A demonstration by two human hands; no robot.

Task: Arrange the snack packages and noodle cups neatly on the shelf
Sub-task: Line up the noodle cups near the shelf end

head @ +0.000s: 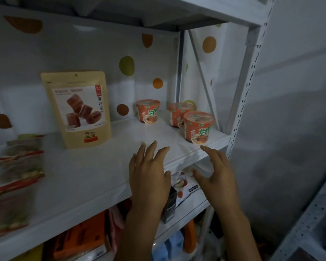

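Observation:
A tan stand-up snack pouch (79, 110) stands upright on the white shelf (87, 174), left of centre. Three orange noodle cups stand at the right: one at the back (148, 112), a second (179, 114) further right, and the third (198, 127) in front near the shelf's edge. A stack of flat snack packets (17, 178) lies at the far left, blurred. My left hand (149, 176) hovers with fingers spread over the shelf's front edge, holding nothing. My right hand (216, 176) is also empty, its fingers spread just below and in front of the nearest cup.
A white perforated upright (247, 91) bounds the shelf on the right, with a grey wall beyond. The shelf below holds a white snack bag (184, 185), a black box (170, 206) and orange packages (83, 236). A dotted backdrop hangs behind.

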